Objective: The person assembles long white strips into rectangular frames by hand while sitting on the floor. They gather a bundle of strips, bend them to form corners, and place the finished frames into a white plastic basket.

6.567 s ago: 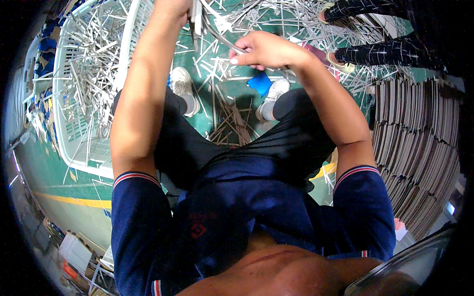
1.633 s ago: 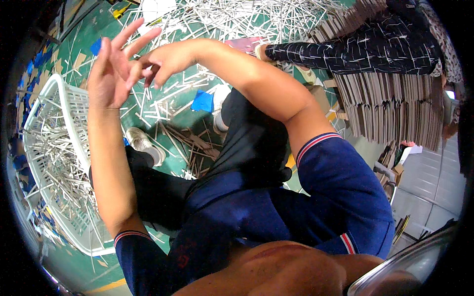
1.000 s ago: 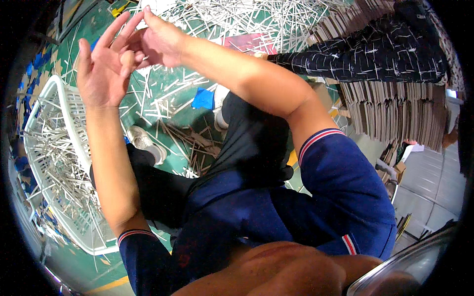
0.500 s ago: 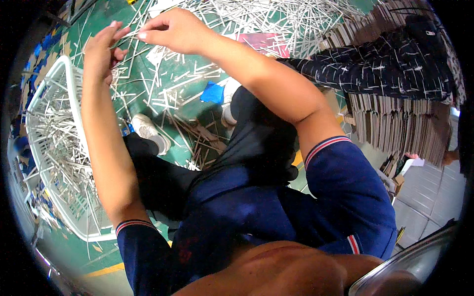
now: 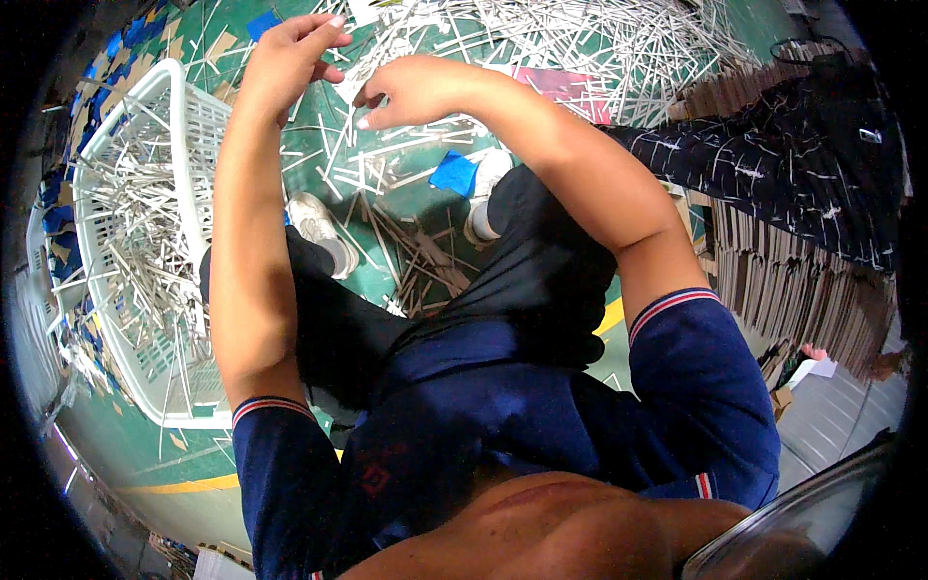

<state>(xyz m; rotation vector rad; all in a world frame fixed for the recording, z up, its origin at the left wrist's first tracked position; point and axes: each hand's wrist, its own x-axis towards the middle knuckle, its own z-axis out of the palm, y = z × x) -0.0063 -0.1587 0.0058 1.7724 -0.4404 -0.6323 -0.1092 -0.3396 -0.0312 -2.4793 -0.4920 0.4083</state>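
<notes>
My left hand [image 5: 288, 66] is raised over the littered floor at the upper left, its fingers apart, with nothing visible in them. Just to its right hangs my right hand [image 5: 414, 91], fingers bent and the thumb apart from the forefinger; I see nothing held there either. The hands do not touch each other. Beneath and beyond them, thin white strips [image 5: 619, 43] lie scattered and heaped on the green floor. A white slatted plastic basket [image 5: 181, 126] stands left of my left forearm, with many similar strips [image 5: 145, 227] inside.
A blue scrap [image 5: 452, 174] lies by my white shoe [image 5: 493, 172]. Beyond my right forearm is a reddish sheet [image 5: 561, 83] among strips. Dark patterned fabric [image 5: 773, 164] covers part of the stacked cardboard sheets [image 5: 802, 285] at the right. Blue and brown scraps litter the far left.
The whole view has shifted, with the basket and floor now farther right in it. My right hand's thumb and forefinger have parted, and both hands remain close together.
</notes>
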